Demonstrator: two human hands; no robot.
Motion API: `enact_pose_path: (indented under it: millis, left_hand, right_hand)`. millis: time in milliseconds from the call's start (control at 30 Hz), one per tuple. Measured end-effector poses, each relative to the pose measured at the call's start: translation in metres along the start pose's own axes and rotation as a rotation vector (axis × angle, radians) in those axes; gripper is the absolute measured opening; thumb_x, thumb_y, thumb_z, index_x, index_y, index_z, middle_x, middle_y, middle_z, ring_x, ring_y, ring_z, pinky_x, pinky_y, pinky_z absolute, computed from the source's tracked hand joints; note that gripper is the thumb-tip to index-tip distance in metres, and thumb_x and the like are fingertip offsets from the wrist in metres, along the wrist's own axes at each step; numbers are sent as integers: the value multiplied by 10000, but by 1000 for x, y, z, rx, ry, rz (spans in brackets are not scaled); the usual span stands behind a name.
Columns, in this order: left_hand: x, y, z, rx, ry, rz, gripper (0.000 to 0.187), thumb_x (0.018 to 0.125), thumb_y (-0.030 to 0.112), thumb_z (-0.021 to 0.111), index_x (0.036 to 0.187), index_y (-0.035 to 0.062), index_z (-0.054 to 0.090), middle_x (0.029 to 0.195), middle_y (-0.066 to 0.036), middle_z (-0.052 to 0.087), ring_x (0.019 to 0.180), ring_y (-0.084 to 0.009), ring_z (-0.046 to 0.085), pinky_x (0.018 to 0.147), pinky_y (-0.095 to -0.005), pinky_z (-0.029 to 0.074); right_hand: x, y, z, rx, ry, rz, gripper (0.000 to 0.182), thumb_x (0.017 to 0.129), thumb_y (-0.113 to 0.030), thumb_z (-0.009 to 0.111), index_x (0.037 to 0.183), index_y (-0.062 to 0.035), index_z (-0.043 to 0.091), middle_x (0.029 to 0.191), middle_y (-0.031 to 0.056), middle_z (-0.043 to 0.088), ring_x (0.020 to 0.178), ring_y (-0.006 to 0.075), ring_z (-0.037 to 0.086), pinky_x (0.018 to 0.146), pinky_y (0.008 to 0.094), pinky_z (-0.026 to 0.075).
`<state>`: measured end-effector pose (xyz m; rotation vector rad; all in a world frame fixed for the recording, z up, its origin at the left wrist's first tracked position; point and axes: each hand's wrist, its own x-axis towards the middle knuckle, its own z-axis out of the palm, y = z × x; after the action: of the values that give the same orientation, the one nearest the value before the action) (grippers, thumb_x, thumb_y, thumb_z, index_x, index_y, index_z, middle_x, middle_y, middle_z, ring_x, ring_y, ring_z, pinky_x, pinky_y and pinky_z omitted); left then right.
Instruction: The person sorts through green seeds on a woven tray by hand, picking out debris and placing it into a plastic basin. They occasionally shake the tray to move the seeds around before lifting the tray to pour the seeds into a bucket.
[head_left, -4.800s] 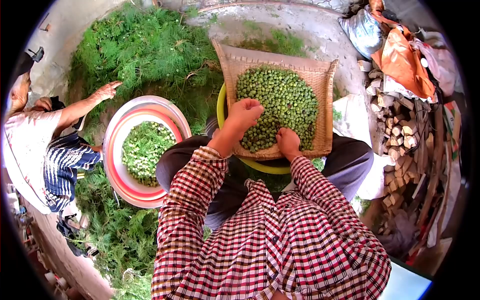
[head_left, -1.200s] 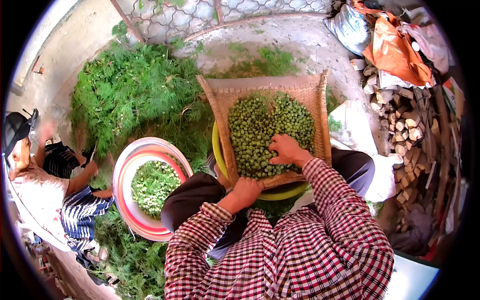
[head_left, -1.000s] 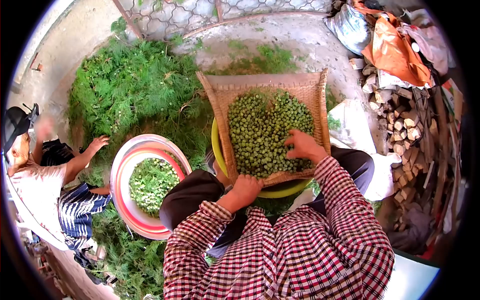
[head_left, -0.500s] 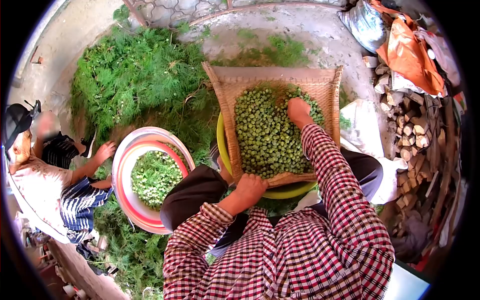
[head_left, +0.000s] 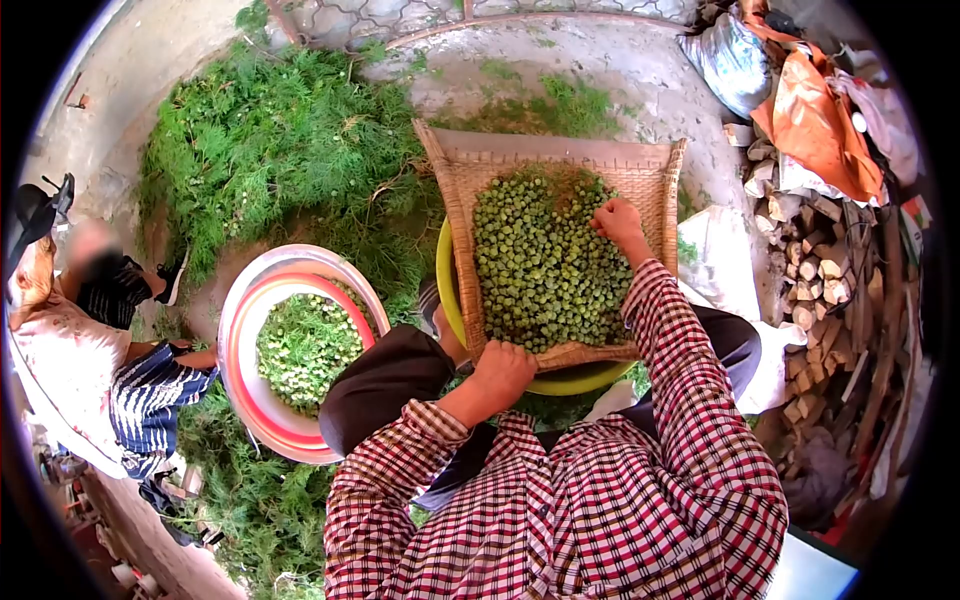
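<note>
A woven winnowing basket (head_left: 655,200) rests on a yellow-green basin (head_left: 449,290) between my knees. Round green seed cones (head_left: 545,270) cover most of its floor, with finer green bits near the far end. My left hand (head_left: 503,372) is closed around the basket's near rim, toward its left corner. Over the right side of the cones, my right hand (head_left: 620,222) has its fingers drawn together at the surface; whatever they pinch is too small or hidden to name.
To the left, a red-and-white basin (head_left: 250,400) holds green sprigs and cones (head_left: 310,350). Beside it sits another person (head_left: 85,360). Cut green branches (head_left: 280,150) lie beyond. Stacked firewood (head_left: 820,270), an orange bag (head_left: 815,125) and a white sack (head_left: 720,260) are on the right.
My right hand has moved a little to the right across the cones. My left hand keeps hold of the rim. The other person's hand has drawn back from near the red-and-white basin.
</note>
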<state>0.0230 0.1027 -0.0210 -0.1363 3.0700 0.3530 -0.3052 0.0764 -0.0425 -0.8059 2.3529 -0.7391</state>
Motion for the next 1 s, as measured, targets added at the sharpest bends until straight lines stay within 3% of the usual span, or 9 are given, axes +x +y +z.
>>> enact_pose_path:
  millis: [67, 133, 233, 267, 367, 533, 767, 867, 1000]
  left_hand:
    - [1, 0, 0, -5, 1, -6, 125, 726, 116, 513, 832, 59, 545, 689, -61, 522, 651, -210, 518, 575, -330, 373]
    - [0, 0, 1, -9, -3, -13, 119, 725, 116, 514, 825, 60, 545, 690, -62, 523, 656, -211, 521, 574, -330, 374]
    - [0, 0, 2, -21, -20, -38, 119, 723, 117, 521, 823, 60, 551, 695, -64, 530, 669, -215, 530, 579, -332, 378]
    - [0, 0, 3, -21, -24, -37, 121, 723, 117, 522, 825, 60, 554, 699, -67, 533, 674, -217, 534, 583, -333, 380]
    - [0, 0, 3, -27, -26, -38, 129, 720, 117, 526, 830, 58, 558, 702, -70, 537, 680, -220, 538, 587, -335, 384]
    - [-1, -2, 1, -21, -1, -41, 118, 713, 122, 534, 810, 57, 553, 696, -70, 532, 674, -220, 533, 583, -335, 380]
    - [-1, -2, 2, 4, -8, -40, 76, 709, 122, 539, 767, 73, 531, 690, -67, 525, 658, -209, 522, 578, -327, 367]
    - [1, -2, -2, 5, -10, -42, 82, 705, 119, 543, 772, 73, 535, 698, -66, 530, 668, -212, 525, 582, -329, 370]
    - [4, -2, -4, -7, -12, -44, 89, 704, 114, 545, 781, 69, 541, 711, -65, 539, 687, -216, 532, 592, -335, 378]
  right_hand:
    - [4, 2, 4, 48, -4, 8, 80, 759, -92, 547, 707, -33, 561, 620, 80, 600, 545, 178, 578, 530, 331, 483]
    - [14, 12, 15, -263, 74, -133, 154, 737, -185, 573, 740, -33, 591, 731, 138, 619, 678, 270, 600, 659, 372, 500]
    - [21, 10, 28, -472, 72, -164, 151, 723, -169, 598, 796, -37, 614, 811, 161, 622, 693, 272, 600, 668, 391, 499]
    - [24, 7, 32, -499, 49, -120, 208, 714, -231, 635, 754, -28, 607, 665, 128, 597, 607, 247, 591, 546, 368, 487]
    - [17, -10, 44, -628, 84, 22, 219, 718, -242, 647, 766, -30, 617, 733, 147, 612, 648, 259, 604, 576, 380, 495]
    - [17, -4, 49, -651, 119, 5, 207, 723, -239, 636, 777, -39, 627, 777, 160, 623, 697, 276, 609, 613, 395, 498]
    - [2, 14, 7, -236, 68, -103, 170, 746, -188, 614, 817, -35, 595, 723, 94, 613, 658, 193, 586, 562, 341, 466]
    - [-2, 18, -4, 498, -82, 196, 107, 810, -100, 557, 899, -41, 561, 697, 43, 579, 600, 101, 564, 455, 239, 431]
    - [-13, -5, -5, 678, -91, 276, 135, 818, -85, 541, 940, -26, 539, 722, 65, 586, 584, 121, 568, 445, 232, 443]
